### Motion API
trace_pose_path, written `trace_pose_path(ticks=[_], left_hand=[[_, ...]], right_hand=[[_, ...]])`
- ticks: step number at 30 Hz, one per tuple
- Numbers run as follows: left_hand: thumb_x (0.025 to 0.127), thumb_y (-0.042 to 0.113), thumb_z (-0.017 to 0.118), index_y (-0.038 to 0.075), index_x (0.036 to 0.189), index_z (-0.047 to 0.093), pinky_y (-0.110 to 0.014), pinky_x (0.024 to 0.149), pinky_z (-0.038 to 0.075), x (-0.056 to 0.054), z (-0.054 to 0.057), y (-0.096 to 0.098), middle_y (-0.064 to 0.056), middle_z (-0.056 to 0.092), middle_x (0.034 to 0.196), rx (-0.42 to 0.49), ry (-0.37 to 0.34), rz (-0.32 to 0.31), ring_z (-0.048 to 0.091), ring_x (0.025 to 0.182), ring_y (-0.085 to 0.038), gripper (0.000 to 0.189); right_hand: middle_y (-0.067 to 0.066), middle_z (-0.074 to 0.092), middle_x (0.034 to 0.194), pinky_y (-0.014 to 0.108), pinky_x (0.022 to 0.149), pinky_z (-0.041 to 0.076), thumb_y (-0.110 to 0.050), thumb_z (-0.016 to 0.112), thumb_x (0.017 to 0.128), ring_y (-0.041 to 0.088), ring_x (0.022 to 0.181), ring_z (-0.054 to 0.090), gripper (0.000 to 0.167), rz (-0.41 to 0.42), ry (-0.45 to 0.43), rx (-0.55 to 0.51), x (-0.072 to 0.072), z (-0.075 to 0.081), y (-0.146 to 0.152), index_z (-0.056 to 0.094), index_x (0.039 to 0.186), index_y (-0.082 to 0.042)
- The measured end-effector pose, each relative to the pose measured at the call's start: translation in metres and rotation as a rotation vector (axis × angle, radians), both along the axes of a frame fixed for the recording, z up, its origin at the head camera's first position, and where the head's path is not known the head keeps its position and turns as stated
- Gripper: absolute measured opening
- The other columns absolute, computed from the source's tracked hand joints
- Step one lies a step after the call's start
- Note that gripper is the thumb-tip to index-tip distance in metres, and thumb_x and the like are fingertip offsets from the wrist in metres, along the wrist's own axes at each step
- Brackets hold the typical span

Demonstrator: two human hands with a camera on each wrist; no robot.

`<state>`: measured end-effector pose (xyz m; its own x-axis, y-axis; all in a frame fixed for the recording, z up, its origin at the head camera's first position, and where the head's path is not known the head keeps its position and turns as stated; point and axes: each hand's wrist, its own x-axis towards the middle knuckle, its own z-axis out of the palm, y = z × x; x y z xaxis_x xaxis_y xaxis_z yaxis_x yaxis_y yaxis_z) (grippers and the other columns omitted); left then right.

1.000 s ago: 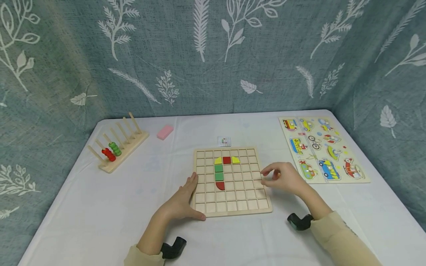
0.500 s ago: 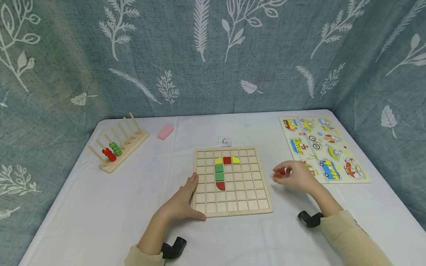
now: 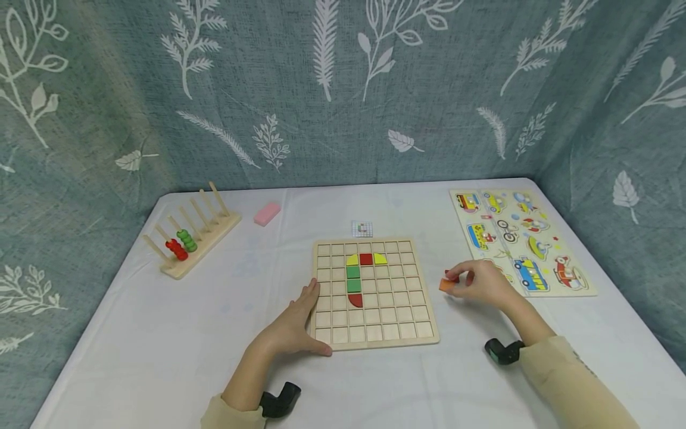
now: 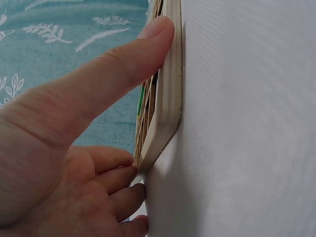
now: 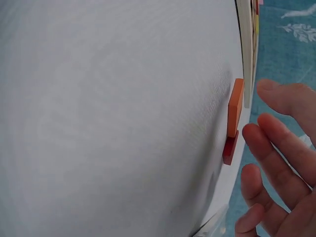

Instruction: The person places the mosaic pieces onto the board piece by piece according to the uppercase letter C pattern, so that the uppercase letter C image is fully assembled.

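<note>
A wooden grid board [image 3: 375,332] lies at the table's middle with yellow, red and green pieces [image 3: 354,278] in several cells. My left hand [image 3: 292,325] rests at its front left corner, fingers along the left edge and the thumb [image 4: 160,34] on the front edge. To the right of the board, an orange block [image 5: 235,108] and a red block [image 5: 230,149] lie together on the cloth. My right hand [image 3: 479,285] hovers close over them with fingers loosely bent; in the right wrist view, its fingertips are apart from both blocks.
A small pattern card [image 3: 361,229] lies behind the board. At the back left are a pink block [image 3: 267,213] and a peg rack [image 3: 206,242] with red and green beads. A vehicle picture puzzle [image 3: 504,256] occupies the right side.
My right hand has moved right from the board's right edge to the orange and red blocks, which now show more beside its fingers. The left hand has stayed in place.
</note>
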<state>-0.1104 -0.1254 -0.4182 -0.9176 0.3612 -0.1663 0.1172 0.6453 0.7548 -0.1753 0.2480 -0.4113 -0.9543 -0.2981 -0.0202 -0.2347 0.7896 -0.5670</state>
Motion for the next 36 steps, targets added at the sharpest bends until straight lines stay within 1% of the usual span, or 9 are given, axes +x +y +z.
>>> trace_pose_path(ticks=[5,10,14,22,28,36], left_hand=[[0.047,0.026,0.09,-0.008,0.142,0.017,-0.052,0.109,0.01,0.0,0.0003,0.0001,-0.02,0.008,0.15,-0.001,0.002,0.002,0.007,0.137,-0.034,0.125],[0.047,0.027,0.09,-0.008,0.142,0.016,-0.052,0.109,0.01,0.0004,0.0007,-0.0003,-0.02,0.008,0.15,-0.005,-0.004,0.002,0.007,0.137,-0.034,0.125],[0.048,0.027,0.09,-0.007,0.142,0.016,-0.052,0.109,0.009,0.0004,0.001,-0.0003,-0.019,0.008,0.15,-0.006,-0.005,0.003,0.007,0.137,-0.034,0.125],[0.047,0.027,0.091,-0.008,0.142,0.016,-0.052,0.109,0.009,-0.0001,0.0013,0.0001,-0.02,0.007,0.15,-0.001,-0.004,0.002,0.006,0.137,-0.034,0.126],[0.047,0.027,0.091,-0.007,0.142,0.016,-0.052,0.109,0.009,-0.0001,0.0008,0.0001,-0.019,0.007,0.15,-0.008,-0.005,0.003,0.006,0.138,-0.033,0.126],[0.047,0.027,0.09,-0.008,0.142,0.016,-0.052,0.109,0.009,0.0002,0.0017,0.0003,-0.02,0.007,0.15,-0.011,-0.005,0.004,0.006,0.138,-0.034,0.126]], right_hand=[[-0.001,0.066,0.084,0.026,0.051,0.038,-0.017,0.078,0.067,0.015,0.062,0.046,0.024,-0.004,-0.033,0.038,-0.0005,0.0007,-0.0004,0.071,0.089,-0.01],[-0.001,0.065,0.085,0.027,0.052,0.038,-0.016,0.079,0.067,0.015,0.063,0.046,0.025,-0.01,-0.051,0.048,-0.0012,0.0004,-0.0016,0.072,0.09,-0.011],[0.0,0.065,0.086,0.027,0.055,0.039,-0.017,0.08,0.066,0.016,0.067,0.046,0.027,-0.018,-0.068,0.058,-0.0016,0.0004,-0.0032,0.072,0.09,-0.011],[-0.003,0.064,0.081,0.027,0.057,0.038,-0.021,0.081,0.064,0.016,0.069,0.047,0.027,-0.029,-0.067,0.111,-0.0016,0.0018,-0.0039,0.071,0.087,-0.01],[-0.004,0.061,0.076,0.027,0.056,0.038,-0.02,0.08,0.065,0.015,0.068,0.047,0.025,-0.033,-0.067,0.117,-0.0014,0.0016,-0.0036,0.071,0.086,-0.01],[-0.003,0.061,0.077,0.027,0.054,0.037,-0.017,0.079,0.065,0.016,0.066,0.046,0.023,-0.04,-0.072,0.12,-0.0011,0.0004,-0.005,0.071,0.085,-0.01]])
